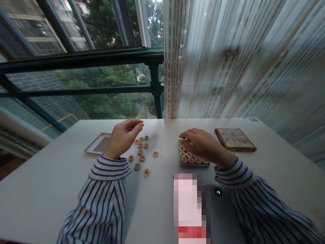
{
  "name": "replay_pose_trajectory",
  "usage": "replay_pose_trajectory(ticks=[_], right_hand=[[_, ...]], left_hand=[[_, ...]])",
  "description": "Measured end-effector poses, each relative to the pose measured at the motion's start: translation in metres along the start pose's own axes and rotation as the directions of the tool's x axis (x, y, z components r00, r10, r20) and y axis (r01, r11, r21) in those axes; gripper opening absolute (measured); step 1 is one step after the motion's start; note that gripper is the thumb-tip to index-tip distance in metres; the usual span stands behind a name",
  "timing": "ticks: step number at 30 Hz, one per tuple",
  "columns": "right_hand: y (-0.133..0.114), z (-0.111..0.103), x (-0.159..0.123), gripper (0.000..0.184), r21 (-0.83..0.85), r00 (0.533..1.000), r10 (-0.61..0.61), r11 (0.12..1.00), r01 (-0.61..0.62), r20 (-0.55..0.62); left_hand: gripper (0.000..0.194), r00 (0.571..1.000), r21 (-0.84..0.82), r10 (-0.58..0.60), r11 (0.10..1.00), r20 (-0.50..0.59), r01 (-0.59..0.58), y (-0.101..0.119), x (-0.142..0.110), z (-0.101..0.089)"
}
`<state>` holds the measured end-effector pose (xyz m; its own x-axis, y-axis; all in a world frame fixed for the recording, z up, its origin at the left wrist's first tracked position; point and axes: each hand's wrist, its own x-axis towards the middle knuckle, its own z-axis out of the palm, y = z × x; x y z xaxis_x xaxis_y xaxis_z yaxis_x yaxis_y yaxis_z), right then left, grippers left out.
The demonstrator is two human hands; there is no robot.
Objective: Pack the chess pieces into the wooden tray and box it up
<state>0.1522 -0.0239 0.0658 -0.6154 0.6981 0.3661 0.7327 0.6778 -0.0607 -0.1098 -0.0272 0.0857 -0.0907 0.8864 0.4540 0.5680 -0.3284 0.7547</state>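
Observation:
My left hand [123,137] hovers above the table's left side, its thumb and fingertips brought together in a pinch. Anything between them is too small or hidden to make out. Beside it lie several loose round Chinese chess pieces with red characters, among them a piece [155,154] to the right and a piece [146,172] nearest me. My right hand [199,142] reaches over an uncovered box [195,165] of chess pieces, thumb and fingers apart. It covers the box's far right part; rows of black-marked and red-marked pieces [188,154] show beside it.
On the white table [157,203], a decorated box lid or case [235,139] lies at the right. A pale framed tray [98,145] sits partly behind my left hand. A dark device with a pixelated screen [189,206] is in front of me. Beyond are a railing [154,78] and curtain [198,57].

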Motion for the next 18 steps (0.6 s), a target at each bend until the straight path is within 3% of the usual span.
replay_pose_trajectory(ticks=[8, 14, 18], right_hand=[[0.000, 0.005, 0.001, 0.022, 0.013, 1.000, -0.008, 1.000, 0.008, -0.011], [0.001, 0.010, 0.001, 0.024, 0.022, 1.000, 0.008, 1.000, -0.008, -0.001], [0.002, 0.012, 0.001, 0.025, 0.031, 1.000, 0.023, 0.999, -0.023, -0.002]], left_hand=[[0.027, 0.985, -0.074, -0.073, 0.995, -0.159, 0.062, -0.036, -0.013, -0.003], [0.031, 0.988, -0.019, -0.094, 0.996, -0.124, 0.093, -0.067, -0.021, 0.004], [0.029, 0.990, 0.042, -0.088, 0.995, -0.109, 0.093, -0.077, -0.026, 0.006]])
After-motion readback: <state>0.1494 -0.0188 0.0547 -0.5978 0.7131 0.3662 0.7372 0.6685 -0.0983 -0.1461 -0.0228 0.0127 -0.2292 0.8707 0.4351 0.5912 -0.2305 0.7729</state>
